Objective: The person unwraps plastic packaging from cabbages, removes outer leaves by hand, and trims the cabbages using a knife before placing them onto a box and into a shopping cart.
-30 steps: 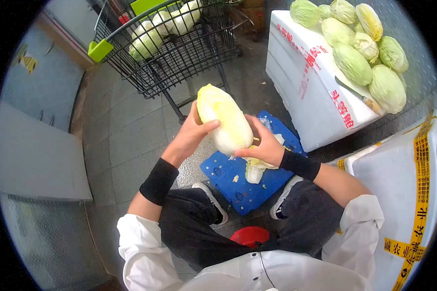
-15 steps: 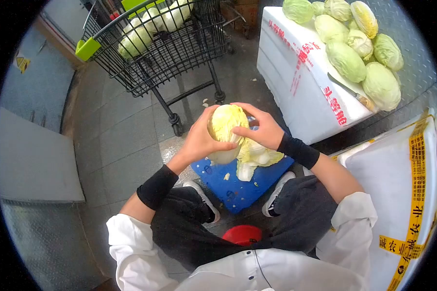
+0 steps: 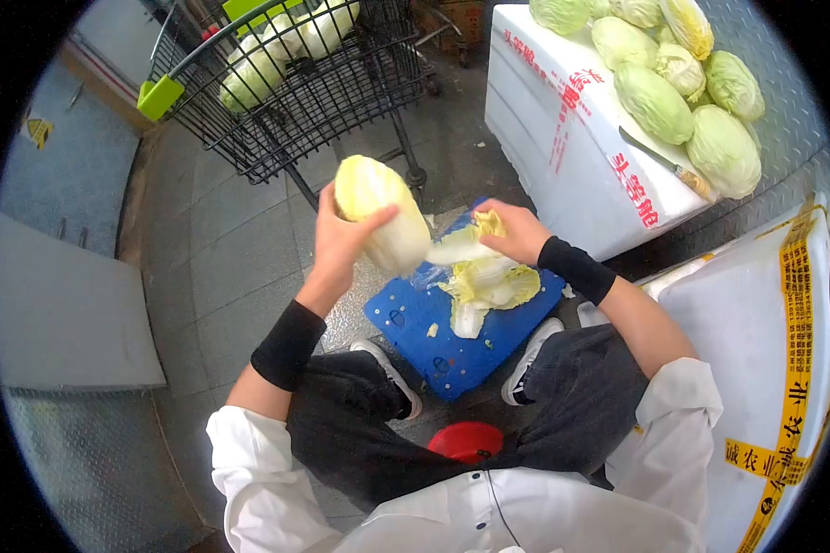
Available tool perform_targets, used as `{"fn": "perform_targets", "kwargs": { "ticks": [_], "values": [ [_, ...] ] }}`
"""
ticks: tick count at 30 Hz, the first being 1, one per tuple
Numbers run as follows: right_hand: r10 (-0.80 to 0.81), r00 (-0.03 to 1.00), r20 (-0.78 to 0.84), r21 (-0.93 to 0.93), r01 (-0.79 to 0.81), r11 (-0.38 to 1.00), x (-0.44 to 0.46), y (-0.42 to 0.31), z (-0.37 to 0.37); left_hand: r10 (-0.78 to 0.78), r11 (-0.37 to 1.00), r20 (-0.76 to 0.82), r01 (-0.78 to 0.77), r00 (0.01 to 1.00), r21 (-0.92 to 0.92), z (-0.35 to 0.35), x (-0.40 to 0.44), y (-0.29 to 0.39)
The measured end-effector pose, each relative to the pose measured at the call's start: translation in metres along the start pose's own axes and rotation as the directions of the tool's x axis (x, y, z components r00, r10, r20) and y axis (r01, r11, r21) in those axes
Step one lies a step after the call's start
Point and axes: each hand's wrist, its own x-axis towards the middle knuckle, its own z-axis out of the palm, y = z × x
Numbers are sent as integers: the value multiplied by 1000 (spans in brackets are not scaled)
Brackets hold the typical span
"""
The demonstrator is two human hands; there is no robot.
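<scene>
My left hand (image 3: 343, 235) is wrapped round a napa cabbage (image 3: 378, 207), pale yellow at the top and whiter lower down, held up in front of the cart. To its right, my right hand (image 3: 516, 232) is closed on a cabbage leaf (image 3: 461, 245), its white rib pointing toward the cabbage. The leaf is apart from the cabbage's top. Below my right hand, loose cabbage leaves (image 3: 493, 284) lie on a blue board (image 3: 415, 346) on the floor, with small scraps around them.
A black wire shopping cart (image 3: 314, 124) holding several pale cabbages stands ahead. At the right, a white foam box (image 3: 563, 157) bears several green cabbages (image 3: 655, 101) and a knife (image 3: 664, 164). Another white box (image 3: 710, 350) with yellow tape sits nearer. A red stool (image 3: 467, 442) is beneath me.
Both hands were on the cabbage. My left hand has carried it up and left, while my right hand has moved away to the right with a leaf pulled from it.
</scene>
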Motion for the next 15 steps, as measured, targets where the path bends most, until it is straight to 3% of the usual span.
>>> {"fn": "perform_targets", "kwargs": {
  "ticks": [1,4,5,7,9,11,13,15],
  "values": [
    [-44,996,73,-17,46,999,-2,6,3,-47,995,-16,46,999,-84,-6,3,-2],
    [68,957,282,249,-141,958,-7,6,22,-154,919,-37,129,987,-372,-16,6,4],
    [90,951,297,373,-202,906,-8,4,30,-114,909,-26,94,993,-406,-20,8,-1],
    [243,863,443,597,-486,639,-11,-1,44,-66,886,9,63,998,-459,-22,7,5],
    [289,752,592,722,-655,225,-15,-4,54,-21,902,75,52,997,-428,-25,7,6],
    [301,830,469,545,-540,641,-15,-1,49,15,951,169,39,986,-307,-32,6,3],
    [183,921,343,240,-275,931,-21,-6,32,-24,919,242,117,970,-377,-42,3,3],
    [147,973,178,-46,-141,989,-30,27,39,-26,918,309,145,951,-369,-50,-2,9]
  ]
}}
